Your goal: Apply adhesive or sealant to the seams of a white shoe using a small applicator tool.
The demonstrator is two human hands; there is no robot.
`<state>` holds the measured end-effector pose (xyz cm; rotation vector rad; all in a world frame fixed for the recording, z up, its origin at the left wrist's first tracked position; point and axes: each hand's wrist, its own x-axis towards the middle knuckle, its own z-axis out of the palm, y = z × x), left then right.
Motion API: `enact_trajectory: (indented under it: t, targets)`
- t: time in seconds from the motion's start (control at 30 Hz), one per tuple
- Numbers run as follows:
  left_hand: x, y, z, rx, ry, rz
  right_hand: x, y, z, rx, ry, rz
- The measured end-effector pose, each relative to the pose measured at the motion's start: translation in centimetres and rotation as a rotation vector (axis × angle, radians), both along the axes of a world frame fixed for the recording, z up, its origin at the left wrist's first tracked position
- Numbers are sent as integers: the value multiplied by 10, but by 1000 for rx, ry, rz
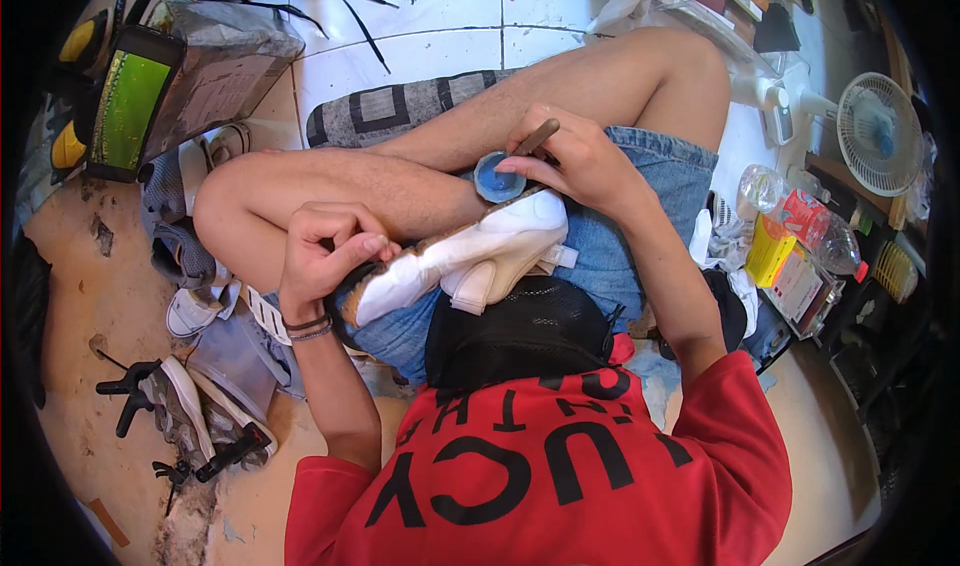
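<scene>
A white shoe (470,251) with strap-like flaps lies tilted on its side across my lap, a brown edge running along its sole. My left hand (335,251) is closed at the shoe's left end, thumb and forefinger pinched at the sole edge. Exactly what they pinch is partly hidden. At the shoe's other end, my right hand (570,161) grips a small blue cup (487,188) by its rim, thumb reaching over the inside. A brown wooden handle (540,136) sticks up between the same hand's fingers; its working end is hidden.
Several shoes (195,311) lie at the left, near black clamps (130,396). A wrapped box (230,46) with a green-screened device (130,106) stands far left. On the right are a white fan (880,136), a plastic bottle (810,226) and a yellow box (770,251). A patterned cushion (400,106) lies beyond my legs.
</scene>
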<state>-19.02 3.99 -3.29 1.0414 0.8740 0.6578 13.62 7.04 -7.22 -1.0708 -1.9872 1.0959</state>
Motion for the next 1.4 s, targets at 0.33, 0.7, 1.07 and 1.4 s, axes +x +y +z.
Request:
enact_trajectory:
  t: [0.33,0.7,1.07,1.4]
  targets:
    - [-4,10,-4,-58,-90,-69,-3,3,-3,48,-116,65]
    - [-3,11,-8,-65,-103,-55,-3,2,-2,-2,-106,81]
    - [2,18,-5,47,-49,-104,-1,-2,-2,-36,-141,42]
    - [-2,10,-7,-42,-26,-77,7,-2,-4,-110,-97,-117]
